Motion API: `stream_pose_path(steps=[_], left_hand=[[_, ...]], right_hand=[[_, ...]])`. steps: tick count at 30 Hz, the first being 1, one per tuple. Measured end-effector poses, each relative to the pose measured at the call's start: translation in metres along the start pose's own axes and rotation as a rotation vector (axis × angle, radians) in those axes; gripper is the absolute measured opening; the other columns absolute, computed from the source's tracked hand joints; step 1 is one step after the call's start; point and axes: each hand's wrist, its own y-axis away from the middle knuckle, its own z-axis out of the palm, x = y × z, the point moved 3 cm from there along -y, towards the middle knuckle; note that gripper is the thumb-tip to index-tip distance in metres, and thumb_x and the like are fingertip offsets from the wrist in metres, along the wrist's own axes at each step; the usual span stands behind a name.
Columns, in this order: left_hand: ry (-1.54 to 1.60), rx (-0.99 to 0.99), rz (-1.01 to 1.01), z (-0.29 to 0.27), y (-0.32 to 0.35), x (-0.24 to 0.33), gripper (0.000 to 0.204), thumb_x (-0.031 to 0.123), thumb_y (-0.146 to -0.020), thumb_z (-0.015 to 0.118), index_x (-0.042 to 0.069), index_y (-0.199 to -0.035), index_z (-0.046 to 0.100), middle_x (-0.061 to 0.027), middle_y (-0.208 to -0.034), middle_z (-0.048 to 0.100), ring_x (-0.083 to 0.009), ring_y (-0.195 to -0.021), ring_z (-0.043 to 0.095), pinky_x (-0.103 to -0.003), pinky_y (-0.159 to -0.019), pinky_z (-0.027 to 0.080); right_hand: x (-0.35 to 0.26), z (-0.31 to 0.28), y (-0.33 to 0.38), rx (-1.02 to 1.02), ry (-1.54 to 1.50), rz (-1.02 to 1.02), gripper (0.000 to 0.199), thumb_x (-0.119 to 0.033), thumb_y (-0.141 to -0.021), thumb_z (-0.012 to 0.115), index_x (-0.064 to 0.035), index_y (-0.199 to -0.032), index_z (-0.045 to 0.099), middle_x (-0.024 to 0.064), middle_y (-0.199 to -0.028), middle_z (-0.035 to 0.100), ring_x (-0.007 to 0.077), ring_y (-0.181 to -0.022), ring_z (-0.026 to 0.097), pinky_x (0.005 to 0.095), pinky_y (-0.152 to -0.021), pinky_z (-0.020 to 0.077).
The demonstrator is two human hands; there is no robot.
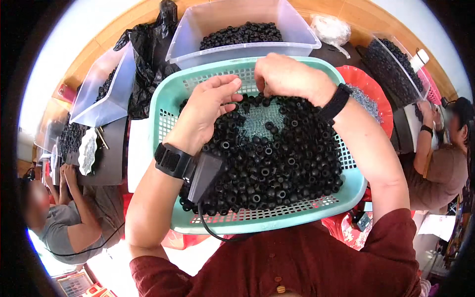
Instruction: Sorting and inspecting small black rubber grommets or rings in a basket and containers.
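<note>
A green plastic basket [166,94] sits before me, its lattice bottom showing through a gap at the far middle. Small round black parts [277,171], many with a hole through them, are heaped inside it. My right hand [292,76] reaches over the far side with thumb and forefinger pinched together and pointing down at the parts. Whether a part is between those fingertips is hidden. Above the left far part of the heap, my left hand [213,101] has its fingers half bent and apart, with nothing seen in them.
A clear bin [242,52] of black parts stands beyond the basket, with a black plastic bag [148,64] beside it. Another clear bin [106,91] is at left. A red plate [386,109] of small grey pieces lies right. Other people work at both sides.
</note>
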Motion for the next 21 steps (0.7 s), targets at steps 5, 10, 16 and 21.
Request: stream_pose_path(steps=[5,10,16,21], left_hand=[[0.027,-0.043,0.039,-0.006,0.001,0.002,0.035,0.026,-0.091,0.058,0.004,-0.118,0.054,-0.0041,-0.109,0.060,-0.0114,-0.092,0.057,-0.024,-0.080,0.044],[0.018,-0.003,0.048,-0.004,0.002,0.005,0.032,0.025,-0.092,0.058,0.004,-0.116,0.055,-0.0041,-0.111,0.060,-0.0111,-0.093,0.057,-0.024,-0.081,0.043],[0.156,-0.069,0.018,-0.001,0.002,0.001,0.034,0.024,-0.093,0.055,0.002,-0.119,0.055,-0.0059,-0.110,0.062,-0.0138,-0.101,0.058,-0.027,-0.092,0.044],[0.265,-0.068,0.082,0.002,0.003,0.007,0.030,0.016,-0.094,0.053,-0.003,-0.118,0.055,-0.0101,-0.108,0.062,-0.0171,-0.099,0.060,-0.029,-0.092,0.047]], right_hand=[[-0.017,0.023,0.001,-0.115,0.102,0.024,0.011,-0.004,-0.076,0.057,-0.0003,-0.081,0.066,0.0192,-0.079,0.066,0.0349,-0.081,0.065,0.0404,-0.072,0.0536],[-0.018,0.035,0.003,-0.020,0.184,-0.103,0.005,-0.003,-0.072,0.062,0.0017,-0.073,0.062,0.0172,-0.068,0.062,0.0354,-0.070,0.064,0.0407,-0.062,0.0512],[-0.023,-0.003,0.002,0.267,-0.346,-0.116,0.012,-0.004,-0.074,0.058,0.0028,-0.080,0.065,0.0225,-0.074,0.063,0.0378,-0.076,0.063,0.0411,-0.064,0.0516],[-0.032,-0.006,0.001,0.422,-0.478,-0.204,0.013,-0.006,-0.074,0.060,0.0015,-0.082,0.067,0.0218,-0.074,0.062,0.0387,-0.075,0.063,0.0416,-0.065,0.0509]])
